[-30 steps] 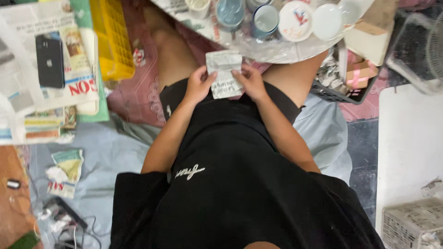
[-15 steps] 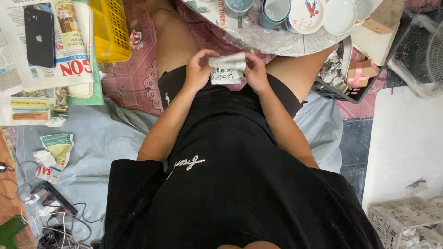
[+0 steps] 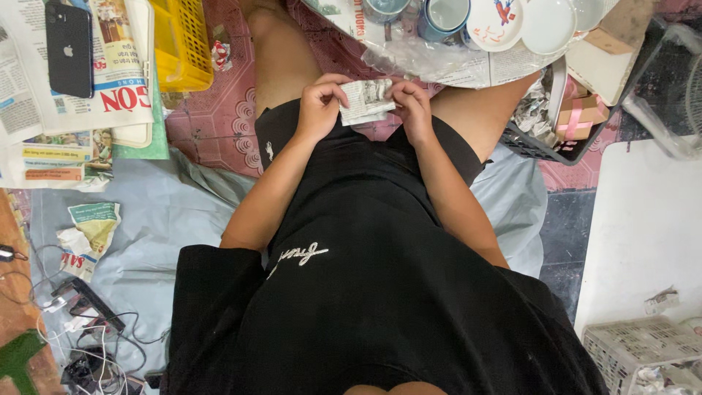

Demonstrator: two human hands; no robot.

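Note:
I sit on the floor in black clothes, and both hands meet over my lap. My left hand (image 3: pixel 320 104) and my right hand (image 3: pixel 411 107) pinch the two ends of a small folded piece of newspaper (image 3: pixel 365 101), held flat between them just above my thighs. Beyond the paper, a sheet of newspaper under clear plastic carries several cups and small bowls (image 3: pixel 494 22).
A yellow plastic basket (image 3: pixel 178 42) and a black phone (image 3: pixel 69 46) on newspapers lie at the left. Cables (image 3: pixel 80 322) tangle at bottom left. A dark basket with a small ribboned box (image 3: pixel 574 121) sits at right, by a white board (image 3: pixel 643 234).
The newspaper piece has been folded smaller, from a taller sheet to a narrow strip. Both hands stay on it, and the view has shifted slightly.

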